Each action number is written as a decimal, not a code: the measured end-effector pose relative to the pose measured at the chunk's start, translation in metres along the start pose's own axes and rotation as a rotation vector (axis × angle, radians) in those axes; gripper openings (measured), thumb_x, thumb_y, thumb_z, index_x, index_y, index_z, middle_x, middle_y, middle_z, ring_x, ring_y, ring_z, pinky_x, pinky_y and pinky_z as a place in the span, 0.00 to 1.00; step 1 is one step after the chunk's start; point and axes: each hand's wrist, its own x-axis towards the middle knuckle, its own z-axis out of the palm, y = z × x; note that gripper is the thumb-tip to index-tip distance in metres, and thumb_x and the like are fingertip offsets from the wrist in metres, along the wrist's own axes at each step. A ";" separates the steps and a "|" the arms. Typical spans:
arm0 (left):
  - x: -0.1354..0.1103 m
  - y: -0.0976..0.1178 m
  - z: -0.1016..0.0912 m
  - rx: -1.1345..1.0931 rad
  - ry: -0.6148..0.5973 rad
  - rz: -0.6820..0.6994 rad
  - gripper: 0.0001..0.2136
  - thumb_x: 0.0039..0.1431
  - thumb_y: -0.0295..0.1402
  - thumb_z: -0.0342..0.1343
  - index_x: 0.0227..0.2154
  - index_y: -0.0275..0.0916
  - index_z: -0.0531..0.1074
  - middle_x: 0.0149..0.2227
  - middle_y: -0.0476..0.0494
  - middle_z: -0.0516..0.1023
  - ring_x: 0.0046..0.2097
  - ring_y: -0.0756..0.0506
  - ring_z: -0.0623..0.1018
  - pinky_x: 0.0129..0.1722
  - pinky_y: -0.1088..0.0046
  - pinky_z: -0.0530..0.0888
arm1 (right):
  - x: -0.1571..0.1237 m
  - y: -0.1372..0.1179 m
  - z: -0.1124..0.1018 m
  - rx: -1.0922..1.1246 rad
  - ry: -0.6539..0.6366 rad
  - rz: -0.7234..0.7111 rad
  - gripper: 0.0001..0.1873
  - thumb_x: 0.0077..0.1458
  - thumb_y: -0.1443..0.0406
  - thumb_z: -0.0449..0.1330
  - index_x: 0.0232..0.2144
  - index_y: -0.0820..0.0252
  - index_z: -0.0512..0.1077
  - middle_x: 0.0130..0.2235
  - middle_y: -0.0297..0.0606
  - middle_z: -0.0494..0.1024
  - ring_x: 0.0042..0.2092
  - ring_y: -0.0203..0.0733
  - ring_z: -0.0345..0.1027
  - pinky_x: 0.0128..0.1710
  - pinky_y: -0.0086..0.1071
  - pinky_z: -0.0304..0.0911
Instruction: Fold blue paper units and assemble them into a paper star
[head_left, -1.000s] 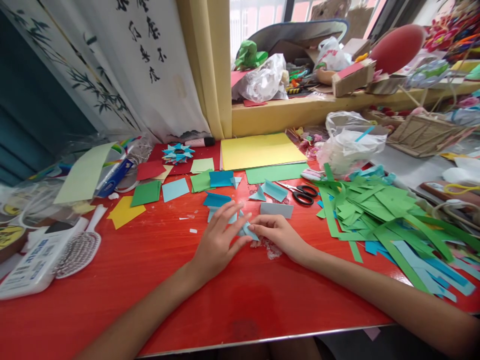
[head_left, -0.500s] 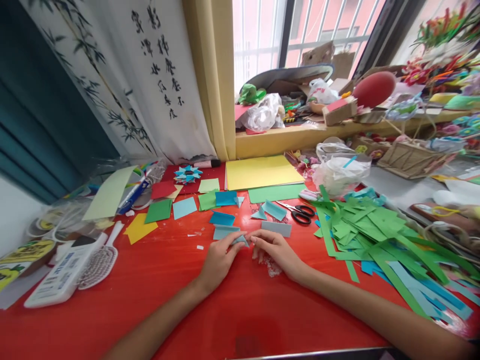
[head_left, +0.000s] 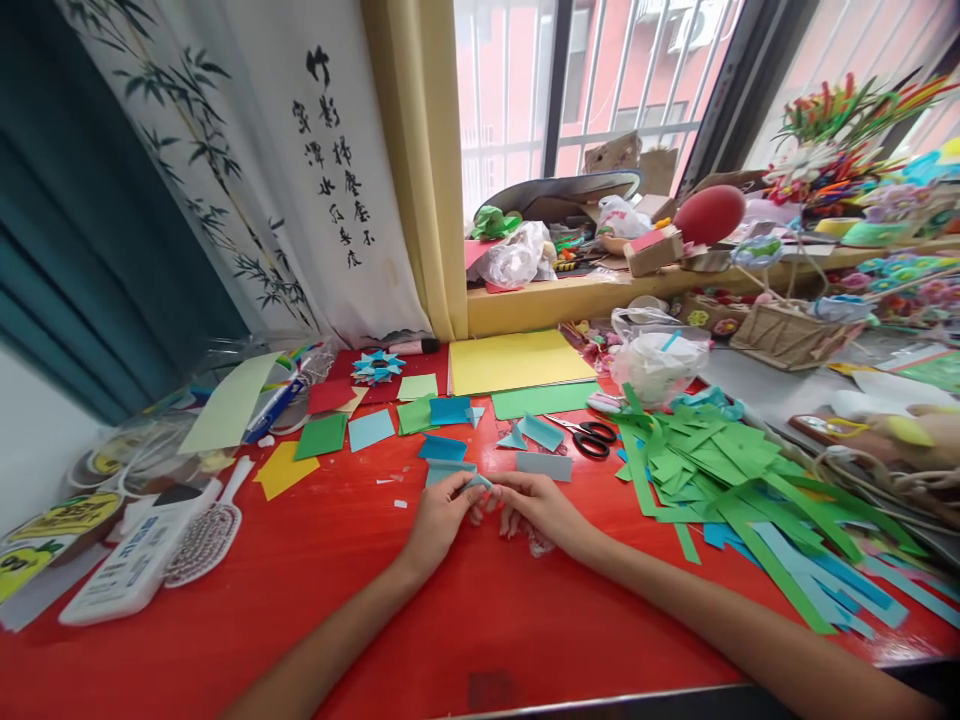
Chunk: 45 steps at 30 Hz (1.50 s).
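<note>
Between my two hands is a small folded piece of light blue paper [head_left: 480,482]. My left hand [head_left: 441,525] pinches it from the left, thumb and forefinger closed. The fingertips of my right hand [head_left: 546,510] press on its right end; most of the piece is covered by fingers. Just beyond my hands lie folded blue papers [head_left: 444,447], a folded grey-blue strip [head_left: 544,466] and a light blue creased piece [head_left: 541,432]. Black-handled scissors [head_left: 592,438] rest to the right of these. A blue and white folded-paper ring [head_left: 377,367] sits farther back.
Green paper strips [head_left: 727,460] are heaped on the right of the red table [head_left: 360,620]. Yellow sheets [head_left: 517,362] lie at the back. A hairbrush [head_left: 204,540] and a white box-like package [head_left: 139,555] are at left. A plastic bag [head_left: 660,355] stands near the windowsill.
My right fingertips have come in against the folded light blue paper, which my left hand still pinches. The camera view has shifted slightly up and to the right.
</note>
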 end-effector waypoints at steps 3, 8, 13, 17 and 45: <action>-0.002 0.000 0.002 -0.012 -0.035 -0.031 0.11 0.55 0.38 0.46 0.27 0.36 0.66 0.21 0.51 0.69 0.20 0.52 0.69 0.23 0.77 0.67 | 0.000 0.006 -0.001 -0.104 0.054 -0.014 0.18 0.54 0.54 0.47 0.32 0.63 0.67 0.21 0.32 0.69 0.19 0.32 0.63 0.20 0.25 0.61; -0.005 -0.002 0.005 0.004 -0.001 -0.027 0.09 0.56 0.37 0.43 0.36 0.38 0.61 0.21 0.54 0.68 0.16 0.53 0.67 0.17 0.79 0.64 | -0.002 0.009 -0.001 -0.282 0.088 -0.052 0.18 0.57 0.56 0.43 0.25 0.61 0.64 0.15 0.29 0.64 0.16 0.31 0.58 0.16 0.23 0.54; -0.007 -0.001 0.006 0.076 0.070 0.014 0.09 0.58 0.37 0.40 0.36 0.38 0.61 0.20 0.55 0.64 0.13 0.56 0.59 0.13 0.81 0.56 | -0.003 0.003 0.002 -0.449 0.124 -0.115 0.17 0.58 0.60 0.41 0.22 0.60 0.61 0.16 0.28 0.63 0.15 0.29 0.55 0.15 0.22 0.50; -0.008 0.005 0.004 0.152 0.090 0.030 0.12 0.58 0.39 0.39 0.34 0.38 0.63 0.18 0.55 0.63 0.15 0.54 0.60 0.16 0.79 0.58 | -0.003 0.002 -0.001 -0.714 0.157 -0.244 0.16 0.59 0.63 0.39 0.25 0.60 0.61 0.19 0.31 0.66 0.18 0.31 0.58 0.19 0.24 0.52; -0.008 0.005 -0.004 0.316 -0.001 0.085 0.17 0.57 0.43 0.41 0.19 0.37 0.62 0.17 0.53 0.56 0.22 0.52 0.58 0.22 0.78 0.54 | -0.006 -0.004 -0.005 -0.351 0.024 -0.081 0.18 0.53 0.54 0.49 0.22 0.61 0.65 0.16 0.28 0.62 0.16 0.29 0.55 0.15 0.22 0.49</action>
